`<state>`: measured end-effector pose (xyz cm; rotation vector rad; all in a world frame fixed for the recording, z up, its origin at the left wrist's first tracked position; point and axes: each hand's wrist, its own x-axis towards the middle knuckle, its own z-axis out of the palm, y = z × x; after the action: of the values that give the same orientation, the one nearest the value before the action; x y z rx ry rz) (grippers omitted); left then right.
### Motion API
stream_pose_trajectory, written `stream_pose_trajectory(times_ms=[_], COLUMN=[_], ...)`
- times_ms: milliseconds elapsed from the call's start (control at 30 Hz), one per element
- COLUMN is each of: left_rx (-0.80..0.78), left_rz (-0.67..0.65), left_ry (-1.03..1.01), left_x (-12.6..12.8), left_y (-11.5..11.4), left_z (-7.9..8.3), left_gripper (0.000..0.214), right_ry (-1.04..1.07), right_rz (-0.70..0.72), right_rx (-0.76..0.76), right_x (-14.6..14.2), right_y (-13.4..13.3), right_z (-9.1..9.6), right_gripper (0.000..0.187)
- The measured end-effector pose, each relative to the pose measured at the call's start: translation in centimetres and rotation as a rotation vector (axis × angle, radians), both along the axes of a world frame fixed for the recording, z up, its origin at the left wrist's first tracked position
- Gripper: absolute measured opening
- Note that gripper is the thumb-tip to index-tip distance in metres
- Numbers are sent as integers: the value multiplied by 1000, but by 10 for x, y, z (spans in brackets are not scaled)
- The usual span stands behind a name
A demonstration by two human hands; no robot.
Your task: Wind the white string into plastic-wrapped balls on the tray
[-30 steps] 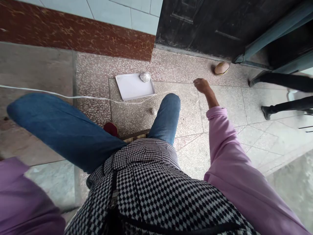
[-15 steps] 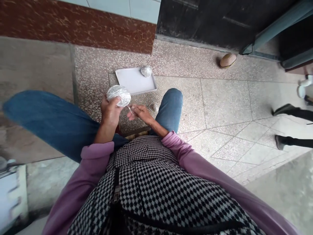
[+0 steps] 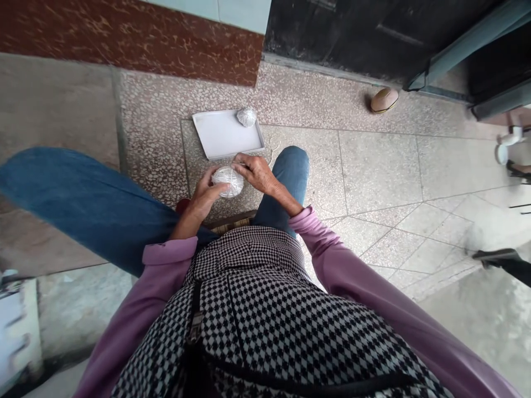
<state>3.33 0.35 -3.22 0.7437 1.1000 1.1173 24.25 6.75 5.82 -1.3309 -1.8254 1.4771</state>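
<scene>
A ball of white, shiny string point(image 3: 228, 182) is in front of my lap, gripped by my left hand point(image 3: 204, 193) with the thumb on its near side. My right hand point(image 3: 258, 172) is at the ball's upper right, its thumb and fingers pinched on the strand that runs onto the ball. A loose length of string point(image 3: 272, 150) trails on the floor beyond my right wrist. Past my hands, a shallow white tray point(image 3: 219, 132) lies on the floor, with a smaller string ball point(image 3: 246, 116) at its far right corner.
My bent knees point(image 3: 295, 163) flank the work. A pinkish rounded object point(image 3: 384, 100) sits on the speckled floor by the dark door point(image 3: 332, 50). At the right edge a passing person's dark shoe point(image 3: 495, 257) shows. A red-brown wall base point(image 3: 124, 38) runs along the back left.
The string ball and my left hand have moved right and nearer me. My right hand has risen from below the ball to its upper right. The passing person's feet have shifted.
</scene>
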Motion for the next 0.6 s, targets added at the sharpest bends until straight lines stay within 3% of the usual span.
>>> stream_pose_trajectory(times_ms=[133, 267, 467, 600], left_rx=[-94, -107, -178, -208], left_rz=[-104, -122, -48, -64], left_ry=[-179, -276, -177, -114], left_x=[2, 1, -9, -17], left_y=[-11, -11, -4, 0], left_z=[14, 11, 2, 2], left_gripper=[57, 62, 70, 74], right_ry=[116, 143, 69, 22], right_rz=[-20, -26, 140, 124], right_rx=[-17, 12, 81, 5], right_x=[2, 1, -7, -17], right_y=[5, 1, 3, 11], right_z=[-17, -23, -6, -7], right_gripper=[65, 67, 52, 44])
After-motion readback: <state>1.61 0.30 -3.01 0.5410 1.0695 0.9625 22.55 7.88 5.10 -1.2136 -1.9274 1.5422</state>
